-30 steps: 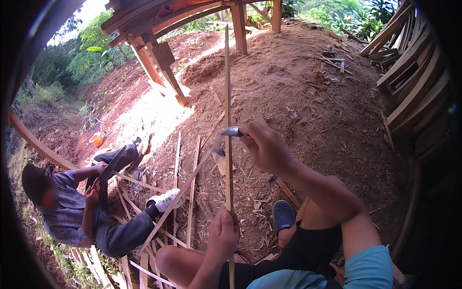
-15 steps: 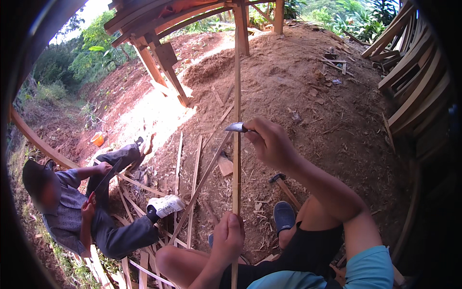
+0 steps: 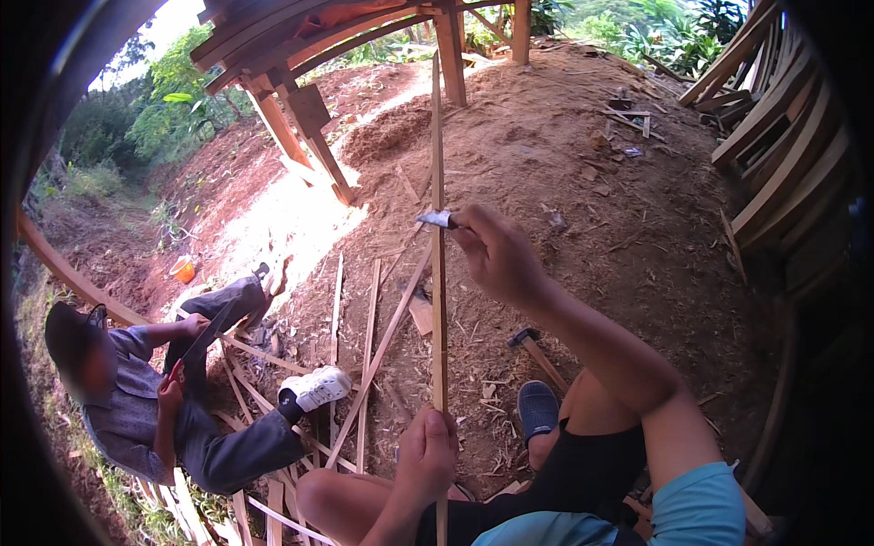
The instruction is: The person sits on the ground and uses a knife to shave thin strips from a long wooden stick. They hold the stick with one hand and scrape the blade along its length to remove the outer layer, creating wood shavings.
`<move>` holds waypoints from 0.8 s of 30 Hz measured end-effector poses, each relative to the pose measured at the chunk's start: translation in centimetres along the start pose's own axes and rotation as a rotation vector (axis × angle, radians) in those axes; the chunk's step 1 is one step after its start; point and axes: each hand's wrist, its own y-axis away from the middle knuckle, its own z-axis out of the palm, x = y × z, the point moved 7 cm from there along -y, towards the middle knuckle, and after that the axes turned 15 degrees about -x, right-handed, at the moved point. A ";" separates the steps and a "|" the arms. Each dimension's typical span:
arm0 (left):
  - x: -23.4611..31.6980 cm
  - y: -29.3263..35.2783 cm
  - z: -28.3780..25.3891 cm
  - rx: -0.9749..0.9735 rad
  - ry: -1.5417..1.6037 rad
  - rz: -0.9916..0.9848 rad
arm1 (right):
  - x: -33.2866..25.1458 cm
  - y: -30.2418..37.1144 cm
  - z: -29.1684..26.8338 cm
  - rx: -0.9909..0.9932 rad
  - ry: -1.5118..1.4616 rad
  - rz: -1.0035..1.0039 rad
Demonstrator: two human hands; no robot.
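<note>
A long, thin wooden strip (image 3: 439,309) stands lengthwise in front of me, running from my lap toward the far posts. My left hand (image 3: 426,450) is closed round its near part, thumb on top. Farther up the strip, my right hand (image 3: 496,250) grips a short knife (image 3: 435,219), its handle mostly hidden by the fingers. The metal blade lies across the strip and points left, seemingly touching the wood.
At the left sits a co-worker (image 3: 137,391) holding a long blade (image 3: 208,332) with a red handle. Loose wooden strips (image 3: 368,364) lie between us. A hammer (image 3: 539,353) rests by my sandal (image 3: 538,411). Planks (image 3: 792,164) lean at the right; an orange bucket (image 3: 183,269) stands far left.
My right hand and the knife have moved slightly up along the strip. The strip's far end has shifted a little left and now shows its tip.
</note>
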 end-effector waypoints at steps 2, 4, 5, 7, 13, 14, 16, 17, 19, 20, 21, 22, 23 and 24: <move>0.2 0.0 1.1 -0.059 0.016 0.000 | 2.9 -1.2 -2.2 0.054 0.052 0.053; -0.2 -0.1 1.1 -0.064 0.026 0.008 | 3.3 -1.3 -2.9 0.028 0.035 0.067; -0.9 -0.4 0.6 -0.049 0.025 0.018 | 2.8 -0.5 -2.7 -0.019 -0.001 0.057; -1.0 -0.7 0.5 -0.049 0.070 0.032 | 1.2 0.8 -2.2 -0.075 -0.012 -0.029; 0.5 -0.4 1.4 -0.113 0.106 0.019 | 1.2 0.8 -2.9 -0.037 0.042 -0.060; 0.3 -0.5 1.6 -0.112 0.085 0.026 | 1.3 0.5 -3.4 -0.023 0.043 -0.064; 0.3 -0.9 1.6 -0.114 0.094 0.046 | 0.9 0.8 -3.6 -0.036 0.049 -0.102; 0.3 -1.1 1.4 -0.114 0.124 0.055 | 0.1 1.8 -3.0 -0.067 0.050 -0.134; -0.1 -1.4 1.3 -0.099 0.157 0.052 | -0.3 2.7 -2.2 -0.072 0.036 -0.159; -0.2 -1.6 1.4 -0.084 0.161 0.050 | -0.1 2.5 -2.0 -0.074 0.042 -0.160; -0.2 -1.8 1.4 -0.068 0.165 0.052 | 0.2 1.8 -2.0 -0.077 0.049 -0.166; -0.2 -2.0 1.3 -0.064 0.167 0.051 | 0.5 1.3 -1.9 -0.080 0.057 -0.172; -0.2 -2.3 1.1 -0.059 0.170 0.050 | 0.8 1.0 -1.6 -0.075 0.080 -0.161; -0.1 -2.3 0.9 -0.053 0.173 0.053 | 1.1 0.7 -1.1 -0.071 0.102 -0.154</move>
